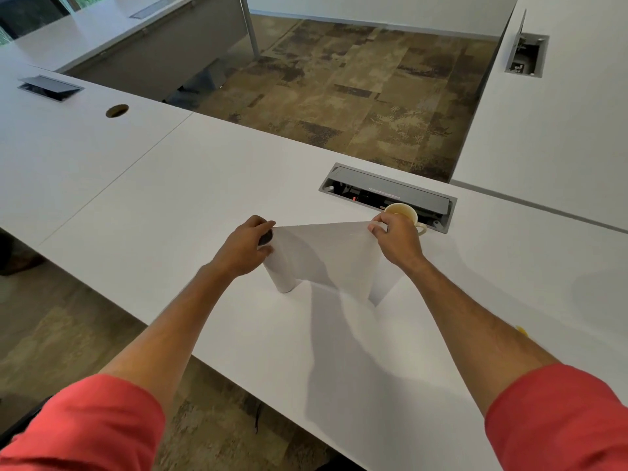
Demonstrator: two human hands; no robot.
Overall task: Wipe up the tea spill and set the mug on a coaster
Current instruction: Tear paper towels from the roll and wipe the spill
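Observation:
A white paper towel roll (284, 268) stands upright on the white table (170, 198). My left hand (244, 248) grips the top of the roll. My right hand (396, 241) pinches the free edge of a paper towel sheet (326, 253) pulled out taut to the right. A cream mug (404, 212) stands just behind my right hand, partly hidden by it. A small yellow patch (521, 331) shows on the table beside my right forearm. No coaster is in view.
An open grey cable box (387, 195) is set into the table right behind the mug. Another cable box (51, 87) and a round cable hole (117, 110) lie at the far left. The table's far edge drops to carpet (339, 90).

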